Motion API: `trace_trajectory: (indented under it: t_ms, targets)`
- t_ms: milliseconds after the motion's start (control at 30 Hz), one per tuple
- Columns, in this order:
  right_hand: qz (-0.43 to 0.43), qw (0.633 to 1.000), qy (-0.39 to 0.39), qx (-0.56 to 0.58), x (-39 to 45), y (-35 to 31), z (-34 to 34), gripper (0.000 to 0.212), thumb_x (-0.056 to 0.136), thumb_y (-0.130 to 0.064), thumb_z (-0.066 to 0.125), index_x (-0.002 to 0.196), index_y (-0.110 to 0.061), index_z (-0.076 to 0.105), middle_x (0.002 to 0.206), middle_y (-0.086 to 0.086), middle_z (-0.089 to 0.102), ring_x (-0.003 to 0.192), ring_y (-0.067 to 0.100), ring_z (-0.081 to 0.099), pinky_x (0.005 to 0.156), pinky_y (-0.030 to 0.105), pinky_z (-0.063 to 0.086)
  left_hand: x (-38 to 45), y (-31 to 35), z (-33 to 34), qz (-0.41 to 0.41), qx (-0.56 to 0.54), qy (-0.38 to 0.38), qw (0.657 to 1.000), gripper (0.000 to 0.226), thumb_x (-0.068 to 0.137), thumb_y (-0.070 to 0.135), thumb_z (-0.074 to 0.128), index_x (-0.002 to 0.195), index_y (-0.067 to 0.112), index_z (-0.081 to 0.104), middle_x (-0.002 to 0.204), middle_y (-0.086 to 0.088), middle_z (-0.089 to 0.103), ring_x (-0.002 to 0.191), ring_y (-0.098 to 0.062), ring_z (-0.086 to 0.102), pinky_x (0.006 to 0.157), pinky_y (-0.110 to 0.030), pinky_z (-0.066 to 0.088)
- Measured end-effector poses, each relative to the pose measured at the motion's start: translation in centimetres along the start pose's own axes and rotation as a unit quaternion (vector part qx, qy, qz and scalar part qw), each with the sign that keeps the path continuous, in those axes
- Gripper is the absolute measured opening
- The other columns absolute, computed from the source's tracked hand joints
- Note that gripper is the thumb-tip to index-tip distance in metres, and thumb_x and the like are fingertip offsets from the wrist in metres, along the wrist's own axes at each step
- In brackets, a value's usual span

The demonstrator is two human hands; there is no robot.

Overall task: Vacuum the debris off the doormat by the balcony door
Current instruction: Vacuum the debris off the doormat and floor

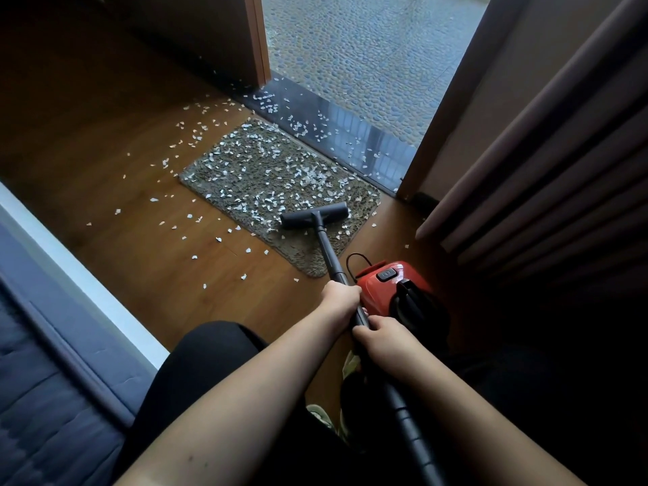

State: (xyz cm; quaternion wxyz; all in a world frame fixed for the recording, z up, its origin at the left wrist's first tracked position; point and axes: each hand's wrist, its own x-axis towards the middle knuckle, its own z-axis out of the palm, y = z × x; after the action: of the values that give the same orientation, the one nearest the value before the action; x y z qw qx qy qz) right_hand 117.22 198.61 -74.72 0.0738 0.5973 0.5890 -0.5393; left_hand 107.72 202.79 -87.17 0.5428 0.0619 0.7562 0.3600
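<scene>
A grey-brown shaggy doormat (242, 173) lies on the wooden floor in front of the balcony doorway, strewn with many small white scraps of debris (266, 201). The black floor head (314, 215) of the vacuum rests on the mat's near right part. Its dark tube (329, 254) runs back toward me. My left hand (342, 297) is closed around the tube higher up, and my right hand (380, 336) grips it just below, where the hose begins. The red vacuum body (392, 280) sits on the floor right of the tube.
White scraps also lie on the wooden floor (140, 219) left of the mat and on the dark door threshold (350, 128). Beyond is a pebbled balcony floor (368, 54). A curtain (547, 191) hangs at right, a blue-grey bed edge (52, 310) at left.
</scene>
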Motion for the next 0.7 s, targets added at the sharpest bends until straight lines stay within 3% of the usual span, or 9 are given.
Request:
trace_trajectory:
  t_ms: [167, 267, 367, 500, 600, 700]
  targets:
    - [0.004, 1.000, 0.000, 0.007, -0.9, 0.4, -0.2, 0.017, 0.094, -0.013, 0.048, 0.077, -0.013, 0.053, 0.075, 0.010, 0.062, 0.052, 0.021, 0.062, 0.043, 0.019, 0.047, -0.9, -0.3, 0.2, 0.000, 0.020, -0.018, 1.000, 0.032, 0.056, 0.023, 0.058, 0.082, 0.007, 0.050, 0.097, -0.027, 0.069, 0.086, -0.040, 0.072, 0.080, -0.052, 0.060]
    - [0.008, 1.000, 0.004, 0.014, -1.7, 1.0, -0.1, 0.017, 0.092, -0.016, 0.049, 0.075, -0.015, 0.053, 0.081, 0.015, 0.064, 0.072, 0.035, 0.069, 0.063, 0.040, 0.059, -1.8, -0.9, 0.5, -0.003, 0.027, -0.032, 0.999, 0.047, 0.054, 0.023, 0.058, 0.095, 0.001, 0.057, 0.097, -0.027, 0.069, 0.087, -0.040, 0.072, 0.080, -0.051, 0.060]
    - [0.009, 1.000, 0.005, -0.003, -2.9, 2.0, -0.3, 0.016, 0.089, -0.021, 0.051, 0.074, -0.016, 0.054, 0.085, 0.016, 0.066, 0.088, 0.038, 0.067, 0.083, 0.052, 0.054, -3.5, -1.4, 0.9, -0.015, 0.037, -0.046, 0.998, 0.045, 0.062, 0.021, 0.062, 0.102, -0.001, 0.059, 0.096, -0.026, 0.070, 0.086, -0.040, 0.071, 0.080, -0.051, 0.060]
    - [0.020, 1.000, 0.001, 0.007, -4.1, 3.1, -0.4, 0.016, 0.088, -0.021, 0.050, 0.079, -0.011, 0.058, 0.079, 0.017, 0.068, 0.080, 0.036, 0.068, 0.081, 0.052, 0.055, -5.2, -2.0, 1.3, -0.028, 0.056, -0.054, 0.997, 0.031, 0.073, 0.016, 0.065, 0.099, 0.001, 0.059, 0.095, -0.023, 0.070, 0.084, -0.039, 0.071, 0.079, -0.049, 0.060]
    - [0.024, 1.000, -0.006, 0.011, -4.3, 3.4, -0.4, 0.016, 0.090, -0.019, 0.049, 0.076, -0.014, 0.055, 0.069, 0.010, 0.064, 0.067, 0.029, 0.064, 0.075, 0.045, 0.055, -5.5, -2.3, 1.4, -0.034, 0.062, -0.052, 0.996, 0.041, 0.069, 0.018, 0.063, 0.104, -0.002, 0.060, 0.094, -0.023, 0.070, 0.085, -0.039, 0.071, 0.081, -0.047, 0.060]
    - [0.024, 1.000, -0.004, 0.006, -3.9, 3.3, -0.3, 0.016, 0.090, -0.021, 0.050, 0.077, -0.014, 0.056, 0.071, 0.011, 0.063, 0.071, 0.030, 0.063, 0.078, 0.048, 0.054, -5.8, -2.1, 1.2, -0.025, 0.075, -0.037, 0.996, 0.034, 0.078, 0.015, 0.065, 0.107, -0.002, 0.062, 0.097, -0.019, 0.070, 0.088, -0.036, 0.071, 0.081, -0.039, 0.060]
